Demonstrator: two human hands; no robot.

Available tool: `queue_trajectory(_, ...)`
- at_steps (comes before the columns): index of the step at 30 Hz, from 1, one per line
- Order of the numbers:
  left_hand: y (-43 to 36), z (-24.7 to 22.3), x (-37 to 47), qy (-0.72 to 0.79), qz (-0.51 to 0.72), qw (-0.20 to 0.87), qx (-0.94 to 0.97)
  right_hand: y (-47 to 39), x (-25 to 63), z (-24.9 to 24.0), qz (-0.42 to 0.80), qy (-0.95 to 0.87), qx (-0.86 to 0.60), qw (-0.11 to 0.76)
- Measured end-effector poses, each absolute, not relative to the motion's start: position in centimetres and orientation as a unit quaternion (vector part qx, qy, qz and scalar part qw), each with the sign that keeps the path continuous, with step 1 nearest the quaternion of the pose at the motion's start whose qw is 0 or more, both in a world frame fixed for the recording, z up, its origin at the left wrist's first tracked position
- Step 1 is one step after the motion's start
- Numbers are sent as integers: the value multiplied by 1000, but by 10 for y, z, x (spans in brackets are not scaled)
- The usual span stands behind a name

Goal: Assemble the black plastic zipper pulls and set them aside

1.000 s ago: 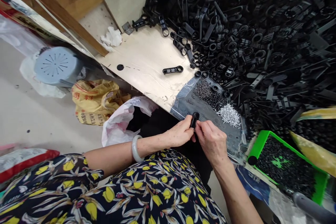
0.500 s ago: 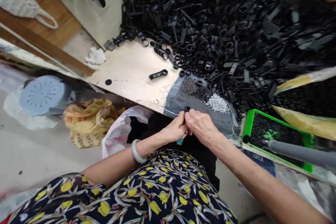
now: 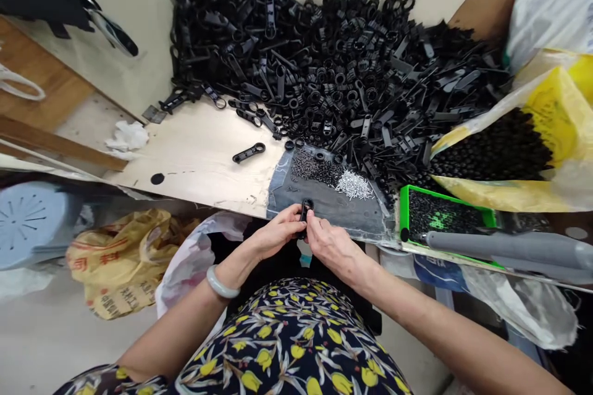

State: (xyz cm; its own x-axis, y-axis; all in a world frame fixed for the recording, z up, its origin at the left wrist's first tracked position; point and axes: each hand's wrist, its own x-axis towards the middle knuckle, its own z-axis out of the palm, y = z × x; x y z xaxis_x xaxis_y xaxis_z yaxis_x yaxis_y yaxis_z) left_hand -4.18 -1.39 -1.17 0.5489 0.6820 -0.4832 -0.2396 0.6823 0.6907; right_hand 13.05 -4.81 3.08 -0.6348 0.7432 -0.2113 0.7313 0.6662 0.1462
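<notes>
A slim black plastic part with a ring-shaped end (image 3: pixel 306 206) is pinched in my left hand (image 3: pixel 277 232), tilted upright at the work surface's front edge. My right hand (image 3: pixel 332 248) is closed against the same part from the right, its thumb and fingertips pressed together there; whether a smaller piece sits between them is hidden. Just beyond the hands lies a dark grey mat (image 3: pixel 319 192). It carries a heap of small silvery pins (image 3: pixel 354 185) and a patch of tiny dark pieces (image 3: pixel 309 165). One similar black part (image 3: pixel 249 152) rests alone on the pale board.
A large pile of black plastic parts (image 3: pixel 324 68) covers the back. To the right are a green-rimmed tray (image 3: pixel 404 213), a grey tool (image 3: pixel 491 244) and an open yellow bag (image 3: pixel 565 111). A yellow bag (image 3: pixel 115 265) and a blue stool (image 3: pixel 28 222) stand lower left.
The head view has shifted, bringing the back wall and right-hand bag into sight. More of the black part now shows between my hands, and my right hand's grip has moved along its side.
</notes>
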Motion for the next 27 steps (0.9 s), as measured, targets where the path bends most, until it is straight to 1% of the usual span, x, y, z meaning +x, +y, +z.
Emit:
queue_trajectory(5, -13, -8, -37, 391, 278, 823, 305, -47, 135, 29, -26, 897, 426, 113)
queue_trajectory(9, -15, -10, -37, 366, 284, 839, 283, -51, 149, 30, -71, 897, 433, 50)
queue_trajectory(11, -16, -9, -38, 365, 283, 840, 285, -44, 163, 33, -121, 890, 439, -11)
queue_trajectory(13, -17, -6, -39, 367, 279, 838, 293, -24, 182, 37, -158, 859, 475, -106)
queue_trajectory(14, -18, -3, -39, 370, 277, 835, 299, -11, 192, 38, -156, 830, 511, -162)
queue_trajectory(16, -19, 2, -36, 381, 278, 823, 318, 19, 214, 40, -108, 753, 599, -249)
queue_trajectory(18, -20, 6, -31, 402, 286, 798, 347, 47, 233, 38, -72, 682, 668, -290)
queue_trajectory(21, -18, 11, -24, 444, 332, 729, 401, 77, 247, 32, -60, 631, 719, -284)
queue_trajectory(24, -12, 14, -17, 486, 404, 639, 439, 91, 239, 22, -44, 628, 742, -232)
queue_trajectory(27, -4, 16, -9, 500, 455, 594, 436, 101, 223, 12, -29, 633, 754, -173)
